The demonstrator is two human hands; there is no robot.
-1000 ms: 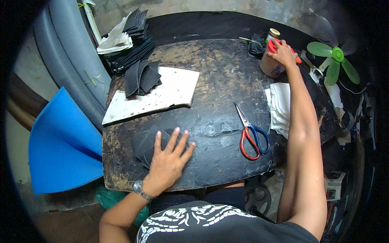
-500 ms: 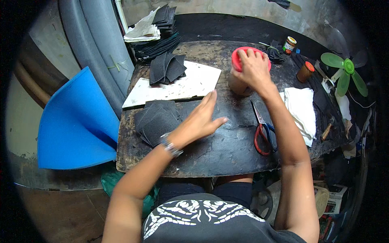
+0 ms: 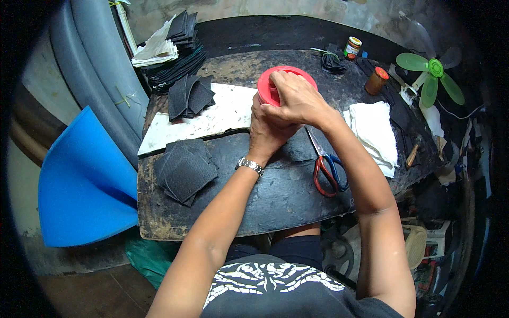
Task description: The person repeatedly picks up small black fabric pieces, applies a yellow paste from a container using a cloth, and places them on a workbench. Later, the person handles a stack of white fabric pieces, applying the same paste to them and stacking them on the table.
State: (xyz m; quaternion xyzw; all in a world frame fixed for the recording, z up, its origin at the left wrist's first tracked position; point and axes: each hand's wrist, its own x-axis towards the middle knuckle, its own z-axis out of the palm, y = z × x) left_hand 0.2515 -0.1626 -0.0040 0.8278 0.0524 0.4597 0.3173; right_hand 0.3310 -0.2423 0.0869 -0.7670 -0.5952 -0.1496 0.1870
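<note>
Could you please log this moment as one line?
right hand: atop red lid | left hand: gripping container beneath | scissors: beside, untouched

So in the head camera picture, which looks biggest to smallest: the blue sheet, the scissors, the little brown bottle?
1. blue sheet
2. scissors
3. brown bottle, though it sits farther from the camera, so it may look smaller than it is.

We cannot see the body of the red-lidded container (image 3: 275, 85); our left hand (image 3: 265, 132) and right hand (image 3: 297, 100) cover it, and part of the lid too. The scissor blades (image 3: 314, 142) vanish under our right wrist beside the container. Right of the container, the small jar's (image 3: 352, 46) label is too small to make out, and the green fan (image 3: 432, 71) blurs near the rim.
</note>
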